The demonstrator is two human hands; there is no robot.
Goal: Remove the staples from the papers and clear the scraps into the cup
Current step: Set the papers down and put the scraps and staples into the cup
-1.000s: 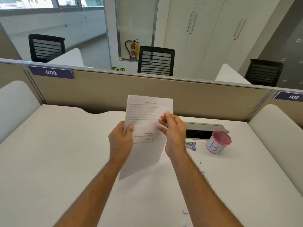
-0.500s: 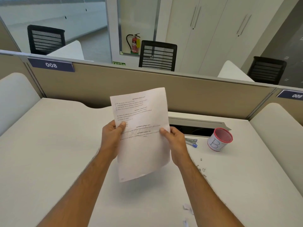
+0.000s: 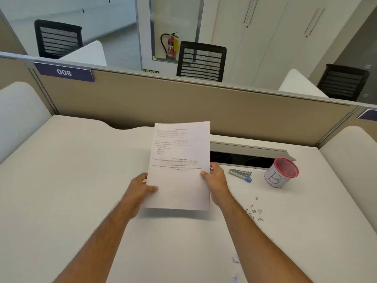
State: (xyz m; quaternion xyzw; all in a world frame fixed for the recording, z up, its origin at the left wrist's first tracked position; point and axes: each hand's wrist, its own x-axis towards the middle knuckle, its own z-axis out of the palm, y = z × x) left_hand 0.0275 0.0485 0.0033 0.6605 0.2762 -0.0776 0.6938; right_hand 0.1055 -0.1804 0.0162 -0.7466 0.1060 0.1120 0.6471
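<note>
I hold printed white papers (image 3: pixel 180 166) upright above the middle of the desk. My left hand (image 3: pixel 140 187) pinches the left edge low down, thumb on the front. My right hand (image 3: pixel 215 179) grips the right edge, thumb on the front. A red-rimmed mesh cup (image 3: pixel 281 175) wrapped in paper marked "B" stands to the right. A metal staple remover (image 3: pixel 240 174) with a blue tip lies between the papers and the cup. Several loose staples (image 3: pixel 254 210) are scattered on the desk right of my right forearm. Small paper scraps (image 3: pixel 235 259) lie near the front edge.
The white desk (image 3: pixel 71 190) is bounded by a beige partition (image 3: pixel 163 103) at the back and rounded white dividers (image 3: pixel 350 160) at both sides. An open cable slot (image 3: pixel 242 159) runs behind the staple remover.
The papers were tilted and held at their lower middle; they now stand straight, both hands gripping the side edges. The view has dipped lower, showing more staples and scraps.
</note>
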